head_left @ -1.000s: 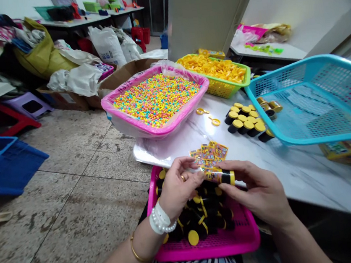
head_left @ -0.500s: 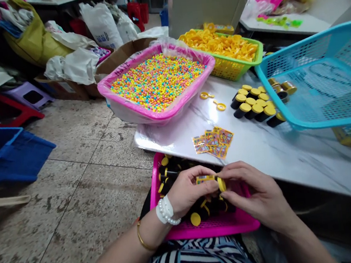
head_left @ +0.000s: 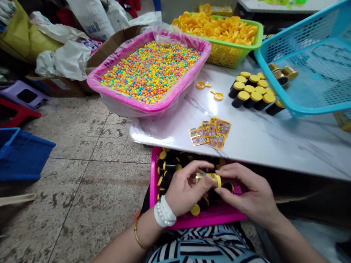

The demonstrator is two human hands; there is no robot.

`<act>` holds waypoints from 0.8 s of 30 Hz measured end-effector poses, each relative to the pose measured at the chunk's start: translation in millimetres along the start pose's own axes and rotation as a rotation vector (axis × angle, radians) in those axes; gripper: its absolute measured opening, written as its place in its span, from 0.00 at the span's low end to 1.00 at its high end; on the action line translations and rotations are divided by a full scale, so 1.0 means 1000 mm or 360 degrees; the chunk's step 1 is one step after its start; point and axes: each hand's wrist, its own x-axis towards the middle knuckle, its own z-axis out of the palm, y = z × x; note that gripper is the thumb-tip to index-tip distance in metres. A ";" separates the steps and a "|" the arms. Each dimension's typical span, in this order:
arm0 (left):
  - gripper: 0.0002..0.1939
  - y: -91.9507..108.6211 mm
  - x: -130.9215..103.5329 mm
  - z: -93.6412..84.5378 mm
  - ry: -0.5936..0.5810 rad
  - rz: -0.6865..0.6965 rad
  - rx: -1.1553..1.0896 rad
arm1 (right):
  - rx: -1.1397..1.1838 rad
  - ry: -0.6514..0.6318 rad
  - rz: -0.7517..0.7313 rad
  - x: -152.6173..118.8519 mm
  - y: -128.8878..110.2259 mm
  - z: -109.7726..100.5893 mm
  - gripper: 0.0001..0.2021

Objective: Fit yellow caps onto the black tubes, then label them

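**Sticker going onto a small tube**

Both hands meet over the pink tray point(head_left: 201, 221) on the lap, just below the near edge of the table point(head_left: 259, 143). The left hand point(head_left: 184, 189) and right hand point(head_left: 248, 190) are closed on one tube point(head_left: 208, 178), fingertips pinching it from either end, yellow cap toward the right. A printed label seems to wrap it. To do this well, I judge the label should be kept square to the tube and pressed flat from one edge round, without creases. More stickers point(head_left: 210, 131) lie near the table's near edge; their print is too small to read.
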 end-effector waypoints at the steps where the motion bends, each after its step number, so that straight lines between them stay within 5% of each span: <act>1: 0.24 -0.002 0.001 -0.002 -0.0038 -0.0112 -0.0143 | -0.0052 0.0025 -0.0068 0.000 0.001 -0.001 0.14; 5: 0.19 -0.006 -0.001 -0.004 -0.0070 -0.0201 -0.0276 | 0.0052 0.0028 -0.0053 0.000 0.005 0.007 0.13; 9: 0.13 -0.010 -0.004 -0.004 0.0044 0.0015 -0.0016 | 0.0651 0.0048 0.0679 -0.004 0.008 0.026 0.09; 13: 0.19 -0.024 -0.002 -0.009 -0.0174 -0.0263 -0.0339 | 0.0985 -0.0072 0.1100 -0.008 0.010 0.030 0.11; 18: 0.25 -0.033 -0.001 -0.005 -0.0218 -0.0574 -0.0723 | 0.1127 -0.0168 0.0905 -0.012 0.011 0.023 0.14; 24: 0.23 -0.032 -0.006 0.008 -0.0241 -0.0616 -0.1246 | 0.1047 0.0164 0.0648 -0.021 0.017 0.028 0.09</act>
